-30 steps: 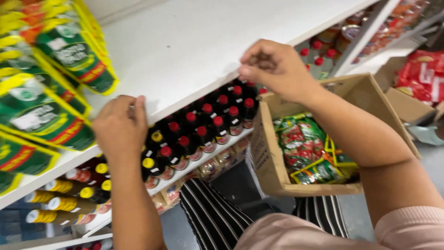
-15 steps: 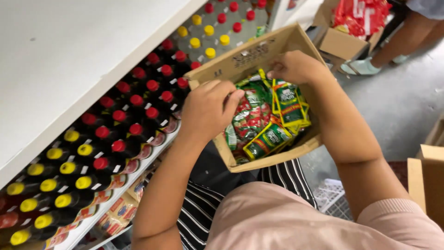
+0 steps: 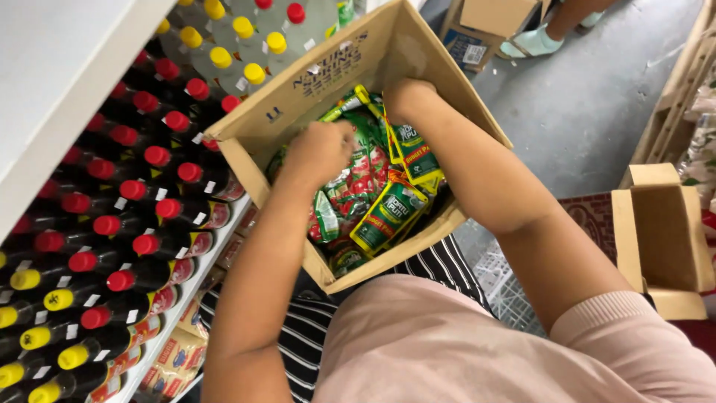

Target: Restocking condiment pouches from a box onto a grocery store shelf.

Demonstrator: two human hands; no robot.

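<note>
Both hands, left hand (image 3: 322,149) and right hand (image 3: 406,97), now dig deeper into the cardboard box (image 3: 350,63), fingers curled on soft, light, slippery sauce pouches (image 3: 388,213), best pinched at edges.

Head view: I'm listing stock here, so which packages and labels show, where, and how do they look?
Sauce pouches: green, red and yellow, in the open cardboard box, under both hands.
Dark bottles: shelf at left, red and yellow caps.
Second cardboard box: open, on the floor at right.
</note>
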